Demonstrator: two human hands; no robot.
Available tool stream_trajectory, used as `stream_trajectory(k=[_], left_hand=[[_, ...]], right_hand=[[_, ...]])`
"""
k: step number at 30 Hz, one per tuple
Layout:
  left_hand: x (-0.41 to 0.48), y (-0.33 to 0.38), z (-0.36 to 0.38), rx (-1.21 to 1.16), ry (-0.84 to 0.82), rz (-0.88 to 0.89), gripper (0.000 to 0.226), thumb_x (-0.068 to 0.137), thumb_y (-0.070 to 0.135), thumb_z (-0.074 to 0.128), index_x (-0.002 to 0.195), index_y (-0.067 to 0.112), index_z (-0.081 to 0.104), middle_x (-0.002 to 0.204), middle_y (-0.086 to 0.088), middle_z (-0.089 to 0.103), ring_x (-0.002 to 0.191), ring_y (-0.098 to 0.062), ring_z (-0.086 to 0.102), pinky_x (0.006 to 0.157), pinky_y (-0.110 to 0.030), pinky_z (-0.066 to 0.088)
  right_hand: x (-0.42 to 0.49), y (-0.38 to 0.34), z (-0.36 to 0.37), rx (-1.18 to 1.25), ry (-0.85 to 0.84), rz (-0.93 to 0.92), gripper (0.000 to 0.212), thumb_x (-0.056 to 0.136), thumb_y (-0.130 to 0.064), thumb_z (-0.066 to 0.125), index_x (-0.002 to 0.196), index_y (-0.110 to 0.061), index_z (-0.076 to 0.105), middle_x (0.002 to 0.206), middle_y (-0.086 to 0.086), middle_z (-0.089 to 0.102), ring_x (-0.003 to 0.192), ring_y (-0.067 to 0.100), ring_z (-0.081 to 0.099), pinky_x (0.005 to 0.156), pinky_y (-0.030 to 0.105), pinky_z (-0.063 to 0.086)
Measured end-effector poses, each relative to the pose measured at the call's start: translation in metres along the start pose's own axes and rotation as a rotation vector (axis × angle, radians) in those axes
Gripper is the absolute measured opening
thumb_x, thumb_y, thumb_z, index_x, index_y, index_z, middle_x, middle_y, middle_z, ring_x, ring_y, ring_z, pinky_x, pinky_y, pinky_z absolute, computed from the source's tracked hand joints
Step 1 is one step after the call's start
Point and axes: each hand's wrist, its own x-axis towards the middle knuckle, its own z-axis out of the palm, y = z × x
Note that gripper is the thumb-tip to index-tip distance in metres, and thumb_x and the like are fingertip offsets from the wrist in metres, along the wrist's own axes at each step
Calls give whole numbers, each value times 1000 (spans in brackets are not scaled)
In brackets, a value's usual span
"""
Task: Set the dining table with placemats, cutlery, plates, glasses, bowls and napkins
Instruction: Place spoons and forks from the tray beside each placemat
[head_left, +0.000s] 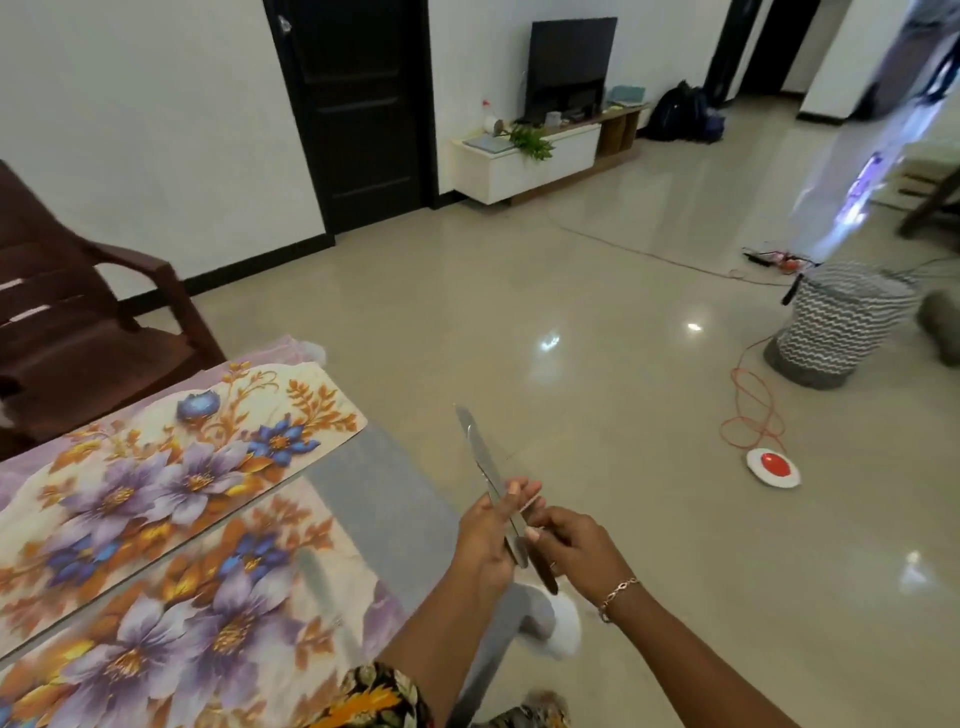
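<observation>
Two floral placemats lie side by side on the glass table (374, 467): the far placemat (171, 457) and the near placemat (176, 613). A fork (324, 590) lies on the near placemat, blurred. Just off the table's right edge, my left hand (485, 540) grips a bundle of metal cutlery (485, 465) with a knife blade pointing up and away. My right hand (569, 551) pinches one piece of that cutlery near its handle, touching the left hand.
A dark brown plastic chair (78, 322) stands at the table's far left. On the tiled floor are a zigzag-patterned basket (836, 327), an orange cable (753, 410) and a white disc with a red button (774, 466). A TV unit (530, 161) stands by the far wall.
</observation>
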Motion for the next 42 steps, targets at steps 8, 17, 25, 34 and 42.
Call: stream_trajectory(k=[8,17,25,34,42], left_hand=[[112,-19,124,62,-40,-71,15,94,13,53,95,2,62,79,-7,74,65,-19,70,53,-29,55],[222,7,222,152,-5,-22,25,97,28,47,103,8,62,98,-7,73,92,-19,68,70,-31,52],[316,71,256,146,189,84,36,100,37,38,97,12,64,84,-6,70,64,-16,58,56,-24,43],[422,170,256,-42,463,273,33,101,27,38,93,5,62,57,-2,43,32,-7,30,35,-12,21],[462,254,181,-205,723,440,31,101,21,40,93,1,63,44,-1,46,29,-8,28,33,-14,21]], right_hand=[[101,37,-125,30,61,149,18,84,0,57,73,-14,55,65,5,59,58,17,58,58,27,47],[220,48,-241,263,106,254,16,94,5,38,88,-5,49,65,15,60,49,22,57,46,27,46],[361,40,-269,208,-71,150,15,95,2,38,93,-10,47,67,6,56,42,8,45,41,20,37],[558,-1,-270,-111,-335,-145,26,89,-5,52,80,-29,47,70,-4,54,70,16,53,68,25,41],[679,-68,-173,-267,-541,-385,13,87,-5,57,91,-16,60,68,-9,52,62,5,49,56,9,39]])
